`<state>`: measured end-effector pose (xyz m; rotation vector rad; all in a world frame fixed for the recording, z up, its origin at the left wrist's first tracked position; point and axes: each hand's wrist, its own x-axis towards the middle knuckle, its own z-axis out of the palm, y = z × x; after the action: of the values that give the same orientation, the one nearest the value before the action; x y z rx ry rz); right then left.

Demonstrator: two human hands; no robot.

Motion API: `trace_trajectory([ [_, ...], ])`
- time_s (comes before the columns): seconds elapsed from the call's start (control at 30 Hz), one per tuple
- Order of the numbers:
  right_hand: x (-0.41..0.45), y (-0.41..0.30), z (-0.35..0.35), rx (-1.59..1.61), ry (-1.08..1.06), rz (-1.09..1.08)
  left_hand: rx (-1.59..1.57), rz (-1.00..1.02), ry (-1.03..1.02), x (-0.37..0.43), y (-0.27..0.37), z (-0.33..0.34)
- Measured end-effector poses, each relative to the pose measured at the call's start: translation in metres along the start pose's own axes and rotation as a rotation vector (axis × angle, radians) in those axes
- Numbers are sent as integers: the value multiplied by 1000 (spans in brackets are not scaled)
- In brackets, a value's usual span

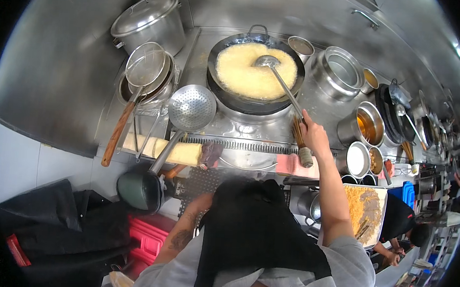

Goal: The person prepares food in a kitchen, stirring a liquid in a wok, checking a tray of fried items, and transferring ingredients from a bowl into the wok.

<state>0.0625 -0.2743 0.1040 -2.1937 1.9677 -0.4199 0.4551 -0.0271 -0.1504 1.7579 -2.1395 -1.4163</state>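
Note:
My right hand (315,137) grips the handle of a steel wok ladle (283,83). The ladle's bowl rests in pale yellow, foamy, bubbling liquid (242,71) that fills much of a dark wok (216,56) on the range. Beneath that hand lies a bamboo wok brush (303,146), its bound end on a folded pink cloth (286,163). My left hand (204,202) is low beside my black apron, mostly hidden by it, so its fingers cannot be seen. Left of the wok, a perforated steel skimmer (192,107) lies with its handle towards me.
Wire strainers (146,65) sit over a pot at left, before a lidded stockpot (152,20). Steel pots (339,67) and a pot of amber liquid (367,126) stand at right. A tray of orange shreds (354,206) lies near my right arm. Another person (399,221) bends at far right.

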Motion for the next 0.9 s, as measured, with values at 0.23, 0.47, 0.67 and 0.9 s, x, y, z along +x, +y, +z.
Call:
trace_trajectory([
  [0.23, -49, 11, -34, 16, -60, 61, 157, 201, 468, 41, 212, -182],
  [0.47, -87, 9, -64, 74, -106, 75, 431, 503, 1078, 147, 274, -242],
  [0.67, -109, 13, -88, 169, -151, 80, 485, 461, 944, 175, 272, -245],
  [0.9, -108, 22, -82, 355, -181, 40, 444, 355, 876, 182, 282, -237],
])
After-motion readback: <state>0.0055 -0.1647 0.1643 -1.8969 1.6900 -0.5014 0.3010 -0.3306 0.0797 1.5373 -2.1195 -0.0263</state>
